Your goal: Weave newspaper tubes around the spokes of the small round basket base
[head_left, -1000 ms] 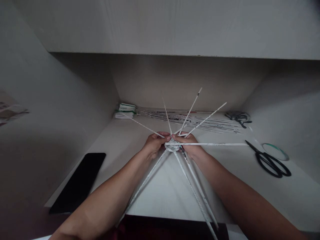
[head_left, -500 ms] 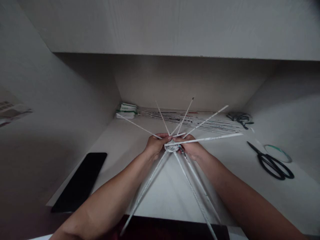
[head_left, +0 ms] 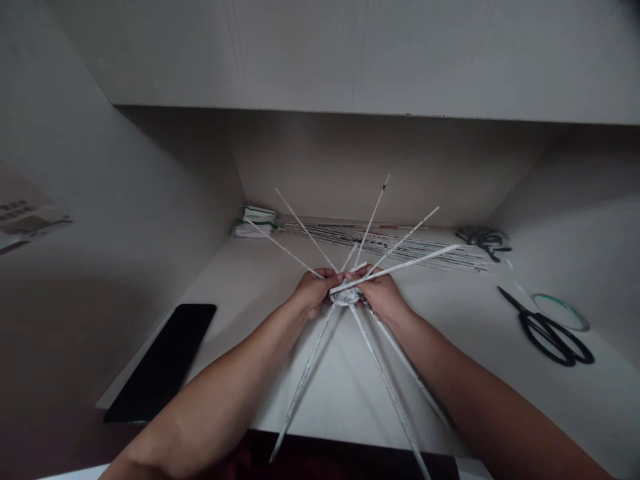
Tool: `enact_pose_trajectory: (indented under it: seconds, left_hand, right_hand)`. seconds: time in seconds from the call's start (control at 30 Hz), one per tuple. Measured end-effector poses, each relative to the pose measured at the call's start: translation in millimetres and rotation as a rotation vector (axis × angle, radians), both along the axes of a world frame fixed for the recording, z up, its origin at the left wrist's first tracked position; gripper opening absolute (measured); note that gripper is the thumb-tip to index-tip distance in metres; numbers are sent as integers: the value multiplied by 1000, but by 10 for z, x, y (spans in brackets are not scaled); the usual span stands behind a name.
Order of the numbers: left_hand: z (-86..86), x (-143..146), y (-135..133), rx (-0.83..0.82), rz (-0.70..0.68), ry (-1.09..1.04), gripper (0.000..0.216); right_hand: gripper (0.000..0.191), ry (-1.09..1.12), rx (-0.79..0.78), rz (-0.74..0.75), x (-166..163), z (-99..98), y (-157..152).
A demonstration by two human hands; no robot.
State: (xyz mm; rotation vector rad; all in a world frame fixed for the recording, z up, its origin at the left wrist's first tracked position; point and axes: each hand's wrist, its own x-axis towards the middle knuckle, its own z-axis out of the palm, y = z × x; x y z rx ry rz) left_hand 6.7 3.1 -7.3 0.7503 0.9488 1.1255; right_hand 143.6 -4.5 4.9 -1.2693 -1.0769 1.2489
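Between my hands is a small round woven base (head_left: pixel 345 296) of rolled paper sticks, with several long white sticks fanning out from it like spokes. My left hand (head_left: pixel 316 288) is closed on the base's left edge, thumb on top. On the right edge, my right hand (head_left: pixel 379 288) pinches the weave with thumb and fingers. One thicker paper stick (head_left: pixel 400 269) lies across the top of the base and points up to the right. Two spokes come down toward me, and another runs beside my right forearm. The fingers under the base are hidden.
A bundle of loose paper sticks (head_left: pixel 400 245) lies along the back wall. Black scissors (head_left: pixel 547 333) and a roll of tape (head_left: pixel 561 312) are at the right. A black flat object (head_left: pixel 163 363) lies left, a white-and-green packet (head_left: pixel 256 221) back left, and a dark tangled item (head_left: pixel 485 241) back right.
The woven base has turned and tilted slightly in my hands. The thicker stick's free end has swung up and left, and one far spoke has moved left. Both hands keep their hold.
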Motion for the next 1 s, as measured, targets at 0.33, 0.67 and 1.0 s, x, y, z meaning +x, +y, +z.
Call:
enact_pose_trajectory:
  seconds: [0.33,0.67,1.0]
  left_hand:
    - [-9,10,44,-100,4,-58,21]
    - [72,9,21,-58,103,-75,32]
    - [45,-18,30,-28,63,-98,36]
  right_hand:
    - [39,137,60,-1,-59,61,-55]
    - [42,27,23,56,-31,88,-45]
    - [28,-48,-6,185,33,88,-37]
